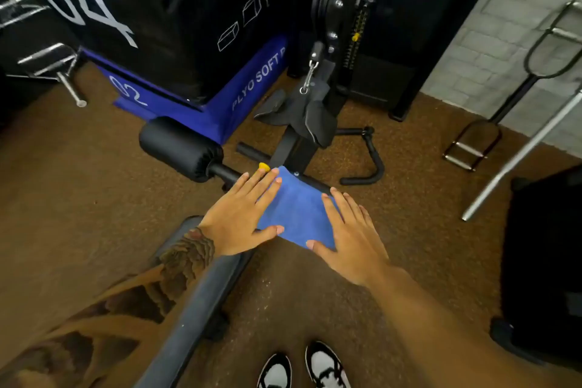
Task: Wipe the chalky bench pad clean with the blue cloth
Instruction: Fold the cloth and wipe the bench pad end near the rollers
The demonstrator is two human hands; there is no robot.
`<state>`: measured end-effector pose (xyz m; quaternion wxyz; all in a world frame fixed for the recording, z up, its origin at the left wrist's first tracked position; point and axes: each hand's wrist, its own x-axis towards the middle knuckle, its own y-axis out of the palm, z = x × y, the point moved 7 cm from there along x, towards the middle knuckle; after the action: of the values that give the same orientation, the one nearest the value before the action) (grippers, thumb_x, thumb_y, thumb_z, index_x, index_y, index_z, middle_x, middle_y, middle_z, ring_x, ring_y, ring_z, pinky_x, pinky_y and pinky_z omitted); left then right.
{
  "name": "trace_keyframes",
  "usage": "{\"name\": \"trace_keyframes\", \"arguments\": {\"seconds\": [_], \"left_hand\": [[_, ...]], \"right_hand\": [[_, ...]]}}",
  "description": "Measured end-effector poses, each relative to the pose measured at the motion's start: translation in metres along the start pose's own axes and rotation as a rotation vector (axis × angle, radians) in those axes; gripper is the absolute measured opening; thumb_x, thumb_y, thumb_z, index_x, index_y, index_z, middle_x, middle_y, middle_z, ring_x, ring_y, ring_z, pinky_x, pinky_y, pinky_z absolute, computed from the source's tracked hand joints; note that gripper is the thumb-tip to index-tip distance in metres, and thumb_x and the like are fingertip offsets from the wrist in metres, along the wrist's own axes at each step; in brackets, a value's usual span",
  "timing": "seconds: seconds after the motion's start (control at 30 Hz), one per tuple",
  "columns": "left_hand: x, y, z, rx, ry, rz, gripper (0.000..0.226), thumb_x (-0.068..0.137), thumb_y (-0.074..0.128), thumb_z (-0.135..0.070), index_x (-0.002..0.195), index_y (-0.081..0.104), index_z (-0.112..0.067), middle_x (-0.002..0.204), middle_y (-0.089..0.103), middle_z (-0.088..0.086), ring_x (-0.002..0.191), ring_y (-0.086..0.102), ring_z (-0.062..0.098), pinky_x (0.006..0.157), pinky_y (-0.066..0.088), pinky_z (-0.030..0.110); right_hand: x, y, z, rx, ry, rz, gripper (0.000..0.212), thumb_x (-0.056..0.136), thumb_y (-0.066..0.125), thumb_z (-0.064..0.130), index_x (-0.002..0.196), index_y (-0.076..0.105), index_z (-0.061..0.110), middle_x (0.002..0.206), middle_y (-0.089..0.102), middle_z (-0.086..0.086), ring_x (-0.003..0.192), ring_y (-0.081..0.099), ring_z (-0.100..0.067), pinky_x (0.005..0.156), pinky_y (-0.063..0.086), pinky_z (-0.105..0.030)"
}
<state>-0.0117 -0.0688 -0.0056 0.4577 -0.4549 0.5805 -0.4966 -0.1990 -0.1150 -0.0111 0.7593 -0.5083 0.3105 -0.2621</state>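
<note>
We press left hand [239,217] and right hand [352,239] flat, fingers straight, on the soft blue cloth [296,214], apparently spreading it over the dark-grey bench pad [201,293] for wiping.

The tall black padded box [176,41] at the far side reads "PLYO S", cut off. The blue padded box [220,113] beneath it reads "PLYO SOFT".

Far end of bench pad [201,290] under blue cloth [297,214]; shoes [324,365] partly beyond the bottom edge.
</note>
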Motion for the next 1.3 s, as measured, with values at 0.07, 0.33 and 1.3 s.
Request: {"name": "trace_keyframes", "arguments": {"seconds": [0.07, 0.33, 1.3], "left_hand": [[0.012, 0.012, 0.005, 0.007, 0.010, 0.012, 0.088, 0.091, 0.030, -0.068, 0.153, 0.008, -0.009, 0.162, 0.004, 0.007, 0.149, 0.004, 0.026, 0.119, 0.017, 0.047], [0.048, 0.041, 0.020, -0.002, 0.187, 0.130, 0.079, 0.096, 0.030, -0.063, 0.154, 0.007, -0.015, 0.162, 0.003, 0.007, 0.149, -0.001, 0.023, 0.121, 0.004, 0.040], [-0.125, 0.044, 0.095, -0.025, 0.020, -0.038, 0.046, 0.102, 0.029, -0.031, 0.135, 0.048, -0.005, 0.142, 0.050, 0.015, 0.131, 0.047, 0.023, 0.097, 0.043, 0.029]], "right_hand": [[0.012, 0.014, -0.009, 0.012, -0.044, 0.003, 0.085, 0.083, 0.030, 0.070, 0.149, 0.008, 0.020, 0.158, 0.005, -0.004, 0.144, 0.007, -0.026, 0.113, 0.016, -0.047], [0.034, 0.041, -0.025, 0.113, -0.218, -0.098, 0.074, 0.090, 0.035, 0.064, 0.147, 0.023, 0.019, 0.153, 0.025, -0.004, 0.139, 0.025, -0.024, 0.111, 0.028, -0.042], [0.034, 0.088, 0.150, 0.329, -0.496, -0.427, 0.036, 0.098, 0.038, 0.023, 0.119, 0.060, 0.002, 0.116, 0.066, -0.010, 0.105, 0.063, -0.020, 0.090, 0.049, -0.029]]}}
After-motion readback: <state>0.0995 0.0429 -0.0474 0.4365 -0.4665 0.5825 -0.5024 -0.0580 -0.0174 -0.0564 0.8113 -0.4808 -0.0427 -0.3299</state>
